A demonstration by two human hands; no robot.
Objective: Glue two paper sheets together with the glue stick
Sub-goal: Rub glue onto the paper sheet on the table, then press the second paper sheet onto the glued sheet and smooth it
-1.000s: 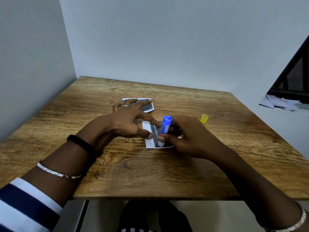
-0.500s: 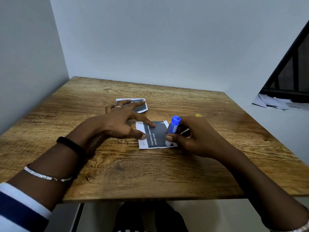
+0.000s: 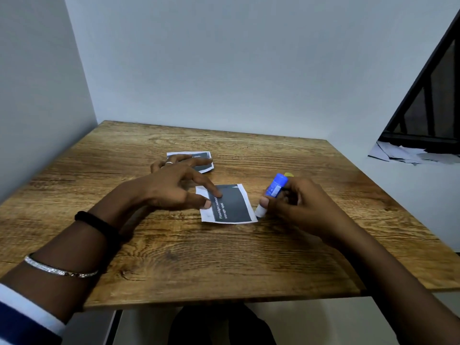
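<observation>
Left of centre, the left hand (image 3: 171,188) lies flat-fingered and grips nothing. Its forefinger and thumb press the near sheet (image 3: 234,205) to the table (image 3: 224,257), I judge to stop it sliding under the glue. Its other fingers reach over the far sheet (image 3: 199,155) above. Right of centre, the right hand (image 3: 298,207) clasps the glue stick (image 3: 273,189), tip down at the near sheet's right edge. What I take for its yellow cap (image 3: 288,174) peeks out behind.

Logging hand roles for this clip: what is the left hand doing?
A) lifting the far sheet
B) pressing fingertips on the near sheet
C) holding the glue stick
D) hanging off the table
B: the left hand presses fingertips on the near sheet, while the right hand grips the glue stick.
</observation>
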